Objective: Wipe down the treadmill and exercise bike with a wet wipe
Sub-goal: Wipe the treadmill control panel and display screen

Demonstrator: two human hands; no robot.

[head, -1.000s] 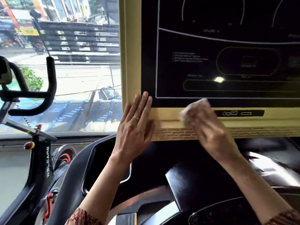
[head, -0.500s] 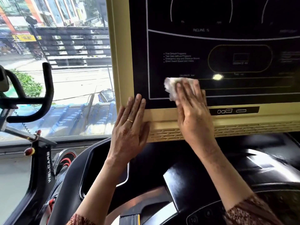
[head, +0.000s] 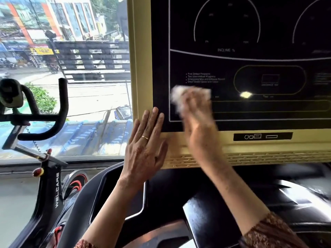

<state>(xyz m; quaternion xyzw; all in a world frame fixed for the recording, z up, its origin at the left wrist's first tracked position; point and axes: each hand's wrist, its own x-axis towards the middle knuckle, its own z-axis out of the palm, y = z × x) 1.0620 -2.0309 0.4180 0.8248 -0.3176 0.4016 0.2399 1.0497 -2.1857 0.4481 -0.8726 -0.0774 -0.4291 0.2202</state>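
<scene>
1. Treadmill console [head: 141, 51]: a yellow-framed upright unit with a black display panel [head: 250, 113], filling the far right of the scene. The panel carries dial outlines and the label "INCLINE %".
2. Left hand [head: 145, 151]: open, fingers straight and close together, laid flat on the lower left corner of the console. The palm rests on the yellow frame and the fingertips reach the edge of the black panel. A ring [head: 145, 137] sits on one finger.
3. Right hand [head: 198, 126]: just right of the left hand, raised against the lower left part of the panel and blurred by motion. Whether its fingers lie straight or curl cannot be told.
4. Wet wipe [head: 179, 97]: a white crumpled sheet under the right hand's fingers, against the black panel, just below the small printed list.
5. Exercise bike [head: 50, 185]: black, marked "WELCARE", standing at the near left, well apart from both hands. Its handlebar [head: 59, 108] rises before the window [head: 80, 86].
</scene>
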